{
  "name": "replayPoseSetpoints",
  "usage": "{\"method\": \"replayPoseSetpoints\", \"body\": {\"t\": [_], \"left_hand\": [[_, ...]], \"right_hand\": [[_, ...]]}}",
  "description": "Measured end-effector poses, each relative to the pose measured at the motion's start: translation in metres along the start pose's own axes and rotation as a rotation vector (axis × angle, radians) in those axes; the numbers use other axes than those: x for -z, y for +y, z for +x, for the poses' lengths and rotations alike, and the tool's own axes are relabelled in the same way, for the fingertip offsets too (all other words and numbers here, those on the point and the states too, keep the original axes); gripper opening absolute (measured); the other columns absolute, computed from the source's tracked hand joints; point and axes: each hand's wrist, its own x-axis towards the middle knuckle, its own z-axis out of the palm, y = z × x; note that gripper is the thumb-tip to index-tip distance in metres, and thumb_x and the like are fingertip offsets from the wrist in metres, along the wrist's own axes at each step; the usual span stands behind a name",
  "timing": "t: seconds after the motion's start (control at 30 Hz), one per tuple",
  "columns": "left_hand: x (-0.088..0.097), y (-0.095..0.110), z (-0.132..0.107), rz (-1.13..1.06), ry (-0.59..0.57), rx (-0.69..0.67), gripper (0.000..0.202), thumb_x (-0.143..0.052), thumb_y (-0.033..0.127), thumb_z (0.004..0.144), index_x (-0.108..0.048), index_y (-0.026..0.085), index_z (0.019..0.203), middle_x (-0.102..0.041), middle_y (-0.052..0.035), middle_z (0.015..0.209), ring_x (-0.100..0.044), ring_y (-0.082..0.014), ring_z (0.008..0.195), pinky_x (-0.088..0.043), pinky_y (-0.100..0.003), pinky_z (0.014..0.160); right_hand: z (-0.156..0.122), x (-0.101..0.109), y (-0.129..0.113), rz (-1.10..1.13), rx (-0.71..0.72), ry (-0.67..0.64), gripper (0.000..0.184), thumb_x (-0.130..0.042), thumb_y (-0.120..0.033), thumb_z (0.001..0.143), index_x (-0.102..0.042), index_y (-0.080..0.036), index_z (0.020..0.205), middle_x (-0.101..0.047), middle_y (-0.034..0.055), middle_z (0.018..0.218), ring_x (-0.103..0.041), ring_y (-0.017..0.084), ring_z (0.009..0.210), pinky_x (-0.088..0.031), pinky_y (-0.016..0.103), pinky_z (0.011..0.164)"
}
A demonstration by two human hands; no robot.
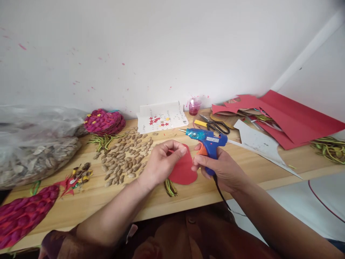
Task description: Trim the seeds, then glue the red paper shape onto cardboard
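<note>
My right hand (225,167) is wrapped around the grip of a blue glue gun (212,147), with fingers at its orange trigger. The nozzle points left and a dark cord hangs from the handle. My left hand (163,162) has thumb and fingers pinched together over a red paper cutout (185,171); whatever sits in the pinch is hidden. The cutout lies between my hands, and a green-and-yellow yarn tassel (170,187) sticks out below its left edge. Left of my left hand, many peanut shells (126,158) are spread over the wooden table (107,201).
Scissors (215,126) and a yellow-handled cutter (201,123) lie behind the glue gun. White paper (147,124) with small stars and a cup of pink liquid (194,107) stand by the wall. Red card (293,122) is right; a shell-filled bag (40,151) and pink-purple decorated pieces (29,212) are left.
</note>
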Motion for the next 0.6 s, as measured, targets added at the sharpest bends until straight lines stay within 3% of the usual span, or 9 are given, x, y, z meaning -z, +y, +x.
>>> {"method": "replayPoseSetpoints", "body": {"t": [0.1, 0.3, 0.4, 0.5, 0.6], "left_hand": [[0.021, 0.0, 0.024, 0.269, 0.13, -0.085, 0.025, -0.066, 0.041, 0.085, -0.064, 0.017, 0.076, -0.061, 0.0003, 0.071, -0.051, -0.0132, 0.067, -0.04, -0.025, 0.065], [0.05, -0.014, 0.077, 0.647, 0.232, -0.065, 0.029, -0.067, 0.04, 0.083, -0.06, 0.02, 0.064, -0.046, 0.005, 0.051, -0.04, -0.0124, 0.053, -0.034, -0.027, 0.06], [0.053, -0.021, 0.09, 0.741, 0.205, -0.084, 0.021, -0.067, 0.032, 0.082, -0.066, 0.021, 0.064, -0.056, 0.0011, 0.054, -0.051, -0.0168, 0.06, -0.039, -0.029, 0.066], [0.053, -0.024, 0.094, 0.758, 0.169, -0.121, 0.016, -0.062, 0.022, 0.083, -0.075, 0.023, 0.073, -0.073, -0.0042, 0.078, -0.065, -0.0229, 0.079, -0.044, -0.032, 0.078], [0.053, -0.025, 0.094, 0.813, 0.174, -0.1, 0.016, -0.063, 0.02, 0.082, -0.078, 0.023, 0.078, -0.076, -0.0044, 0.083, -0.067, -0.024, 0.082, -0.045, -0.033, 0.082]], "right_hand": [[0.005, 0.012, 0.002, 0.053, 0.011, 0.059, 0.037, -0.084, -0.038, 0.07, -0.062, -0.023, 0.097, -0.068, -0.0005, 0.071, -0.065, 0.016, 0.065, -0.032, 0.02, 0.04], [0.012, 0.033, 0.007, 0.084, -0.013, 0.127, 0.037, -0.084, -0.039, 0.07, -0.062, -0.023, 0.095, -0.064, -0.0021, 0.072, -0.063, 0.013, 0.065, -0.032, 0.018, 0.038], [0.013, 0.039, 0.01, 0.08, -0.041, 0.139, 0.037, -0.084, -0.038, 0.071, -0.062, -0.023, 0.096, -0.064, -0.0016, 0.073, -0.062, 0.013, 0.065, -0.032, 0.018, 0.038], [0.013, 0.043, 0.013, 0.092, -0.065, 0.149, 0.035, -0.083, -0.037, 0.072, -0.062, -0.023, 0.097, -0.064, -0.0016, 0.074, -0.061, 0.012, 0.065, -0.033, 0.018, 0.038], [0.014, 0.045, 0.014, 0.117, -0.078, 0.142, 0.034, -0.083, -0.036, 0.073, -0.062, -0.023, 0.097, -0.063, -0.002, 0.075, -0.061, 0.012, 0.064, -0.033, 0.018, 0.038]]}}
